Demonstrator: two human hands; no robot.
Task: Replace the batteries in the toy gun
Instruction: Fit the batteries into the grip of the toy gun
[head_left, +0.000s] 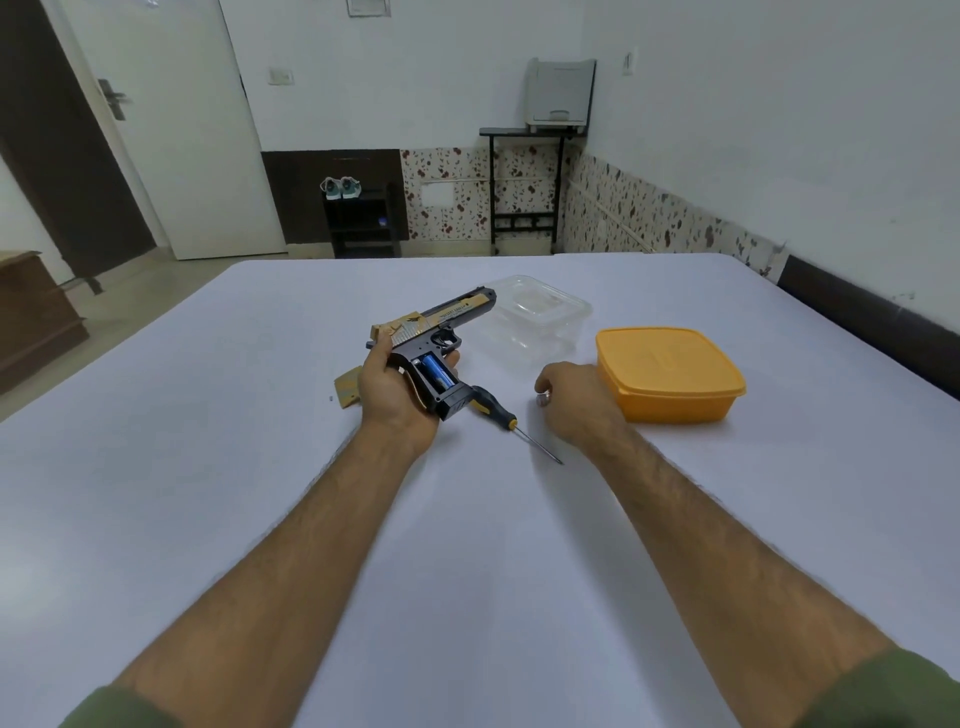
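My left hand (388, 391) grips a black and gold toy gun (439, 325) by its grip, muzzle pointing away to the right. The grip's side is uncovered and a blue battery (434, 371) sits in the compartment. A tan cover piece (348, 392) lies on the table just left of that hand. A screwdriver (493, 408) with a black and yellow handle lies below the gun, tip toward me. My right hand (574, 397) rests knuckles-up on the table, fingers curled around a small silvery object (543, 399), beside the orange box.
An orange lidded box (670, 371) stands right of my right hand. A clear plastic container (537, 322) sits behind the gun. The white table (260, 493) ends at its far edge; beyond are a shoe rack, a stand and a door.
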